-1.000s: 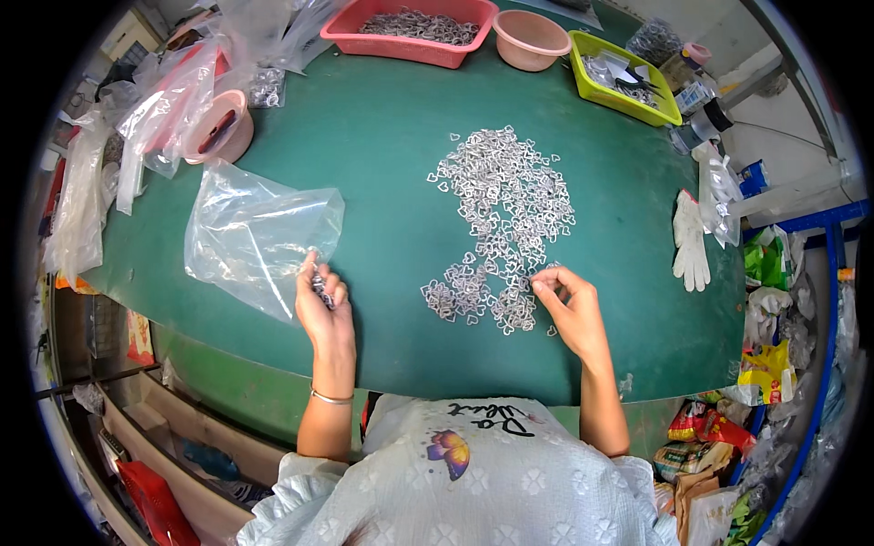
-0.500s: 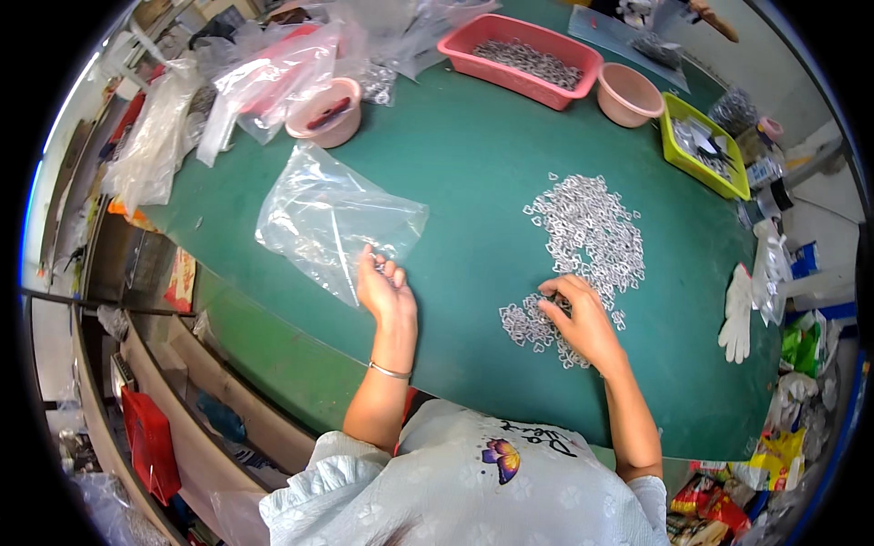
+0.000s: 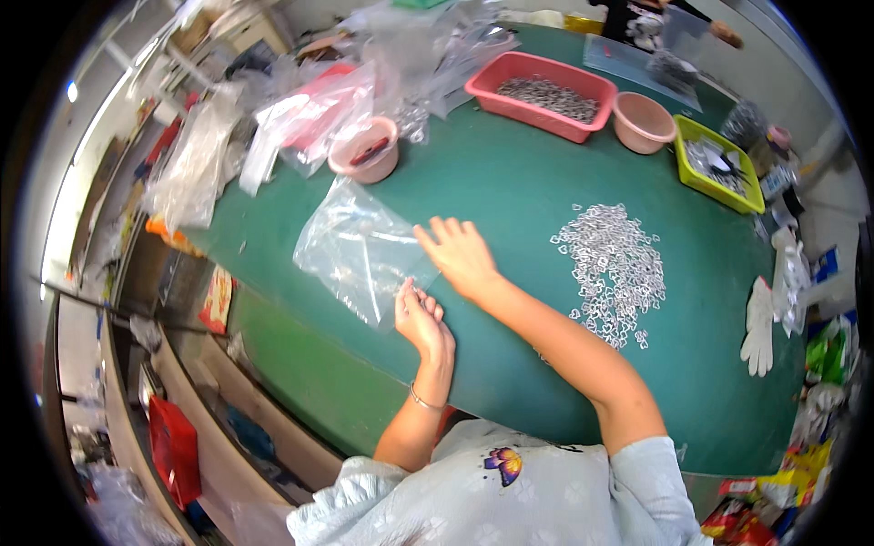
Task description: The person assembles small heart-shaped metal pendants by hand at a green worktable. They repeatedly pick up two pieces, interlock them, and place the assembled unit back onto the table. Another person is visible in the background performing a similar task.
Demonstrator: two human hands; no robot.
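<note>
Lying flat on the green tabletop (image 3: 510,196), the clear plastic bag (image 3: 350,246) sits left of centre, its long axis running diagonally from upper left to lower right, with the lower-right end toward the hands. The film is thin, glossy and creased, roughly rectangular in outline. The left hand (image 3: 423,325) is at the lower-right end, fingers curled inward; whether they pinch the film or enclose anything cannot be told. The right hand (image 3: 462,257) is palm down with fingers spread at the bag's right corner; contact cannot be confirmed. To the right, well apart from the bag, the pile of heart-shaped rings (image 3: 614,268), silver-grey and open-centred, extends lengthwise away from the person; individual hearts point in mixed directions. Beyond the bag is a round, pale pink bowl (image 3: 377,170). Farther back are a rectangular pink tray (image 3: 528,119) of small grey pieces, a second round bowl (image 3: 643,140) and a yellow-green tray (image 3: 716,190). A white fabric glove (image 3: 757,326) lies near the right edge, its fingers directed toward the person.
</note>
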